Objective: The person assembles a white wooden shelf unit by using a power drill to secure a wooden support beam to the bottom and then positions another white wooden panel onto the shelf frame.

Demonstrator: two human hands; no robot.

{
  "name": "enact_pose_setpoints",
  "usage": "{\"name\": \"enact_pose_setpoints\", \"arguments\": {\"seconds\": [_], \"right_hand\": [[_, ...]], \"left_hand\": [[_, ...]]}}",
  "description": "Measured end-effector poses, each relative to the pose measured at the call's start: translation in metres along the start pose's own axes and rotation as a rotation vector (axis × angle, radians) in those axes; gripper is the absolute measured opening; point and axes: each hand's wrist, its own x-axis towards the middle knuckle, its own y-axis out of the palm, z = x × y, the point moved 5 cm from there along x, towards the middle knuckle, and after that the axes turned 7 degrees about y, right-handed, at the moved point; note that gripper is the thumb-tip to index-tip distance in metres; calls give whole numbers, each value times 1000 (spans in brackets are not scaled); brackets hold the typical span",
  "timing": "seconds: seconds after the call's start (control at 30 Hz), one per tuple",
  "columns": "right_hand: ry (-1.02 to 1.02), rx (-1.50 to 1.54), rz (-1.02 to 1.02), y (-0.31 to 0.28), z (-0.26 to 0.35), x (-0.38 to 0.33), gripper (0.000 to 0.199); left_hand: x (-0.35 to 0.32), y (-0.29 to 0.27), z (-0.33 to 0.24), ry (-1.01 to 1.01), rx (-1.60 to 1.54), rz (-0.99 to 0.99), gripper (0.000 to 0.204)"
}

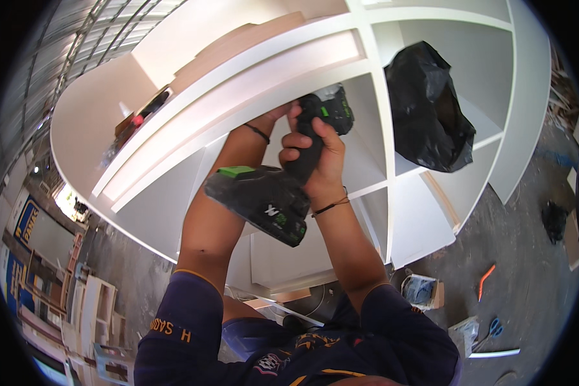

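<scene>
One cordless drill, black with green trim, its head raised into an open compartment of a white cabinet. One right hand, fingers wrapped firmly about the drill's handle. One left hand, beside the drill's head under a white rail (mostly hidden from me, so I cannot tell whether it grasps anything). One black plastic bag, in the next compartment. One pair of blue-handled scissors, lower right.
</scene>
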Motion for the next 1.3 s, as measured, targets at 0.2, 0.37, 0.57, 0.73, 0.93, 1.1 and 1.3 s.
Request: {"name": "enact_pose_setpoints", "arguments": {"seconds": [0.2, 0.37, 0.57, 0.73, 0.93, 1.1, 1.3], "right_hand": [[36, 29, 94, -1, 9, 0, 45], [81, 79, 13, 2, 10, -5, 43], [116, 80, 51, 1, 9, -6, 43], [82, 67, 19, 6, 11, -8, 41], [-8, -227, -210, 6, 13, -12, 34], [-18, -437, -476, -14, 26, 1, 29], [45, -725, -593, -49, 33, 41, 19]], "left_hand": [[-12, 16, 8, -41, 160, -225, 40], [-131, 47, -13, -161, 1069, -628, 27], [-186, 187, -89, 766, 2786, -146, 81], [-127, 183, -142, 145, 3100, -256, 93], [-132, 180, -158, 60, 3019, -180, 76], [-125, 180, -157, 231, 2969, 2, 68], [-125, 181, -157, 269, 2962, -5, 68]]}}
